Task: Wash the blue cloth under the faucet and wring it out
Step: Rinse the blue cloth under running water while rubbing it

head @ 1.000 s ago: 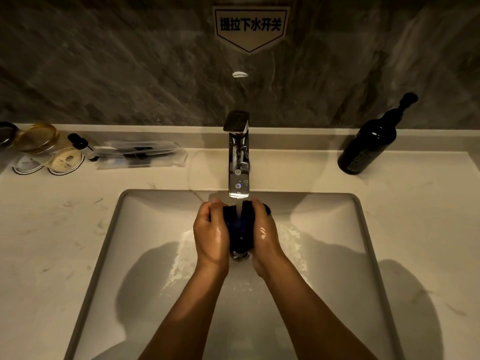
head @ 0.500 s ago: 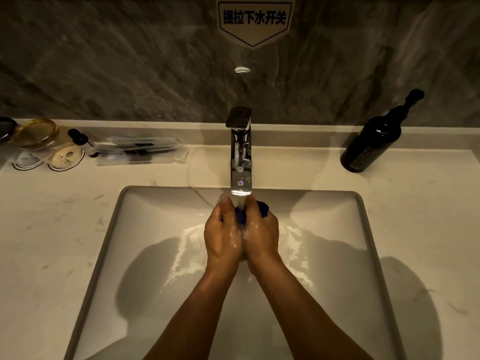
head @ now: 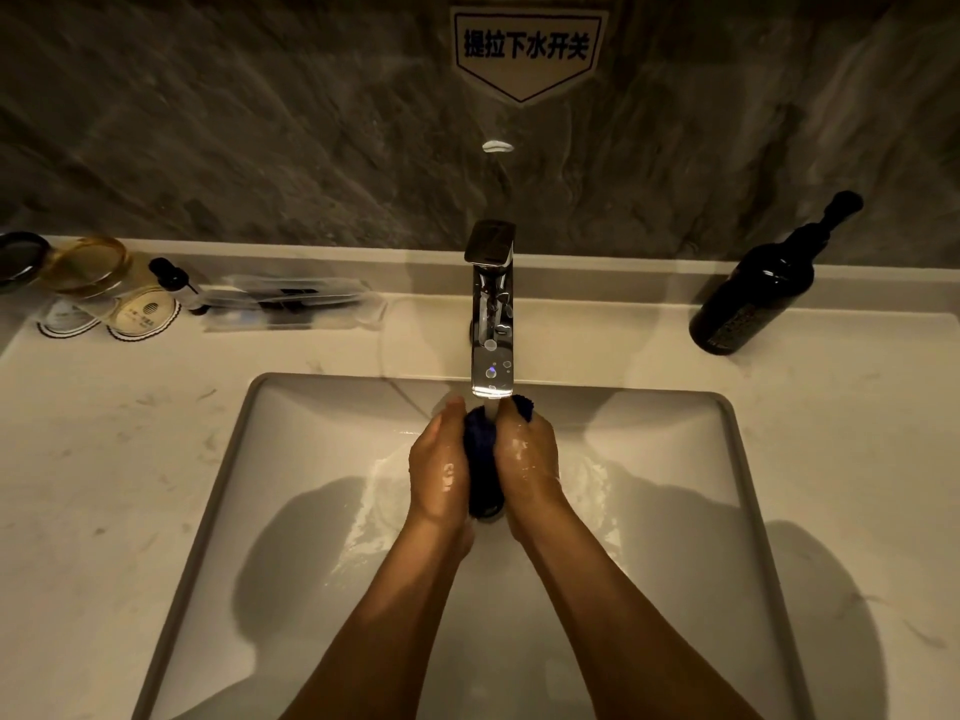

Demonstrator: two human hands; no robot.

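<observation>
The blue cloth [head: 480, 449] is bunched into a dark wad between both palms, right under the spout of the chrome faucet [head: 491, 324]. A stream of water falls onto its top. My left hand [head: 439, 470] presses it from the left and my right hand [head: 527, 459] from the right; both are wet. A corner of the cloth sticks out above my right fingers. Most of the cloth is hidden by my hands. All this is over the white sink [head: 291, 511], with water running across its floor.
A dark pump bottle [head: 753, 293] stands on the counter at the back right. Back left are glass cups on coasters [head: 85, 272], a small dark bottle [head: 174, 280] and clear wrapped toiletries [head: 291, 304]. The drain shows just below the cloth.
My hands, pressed tight together half a second ago, have parted a little, so more of the blue cloth shows between them. They stay under the running water.
</observation>
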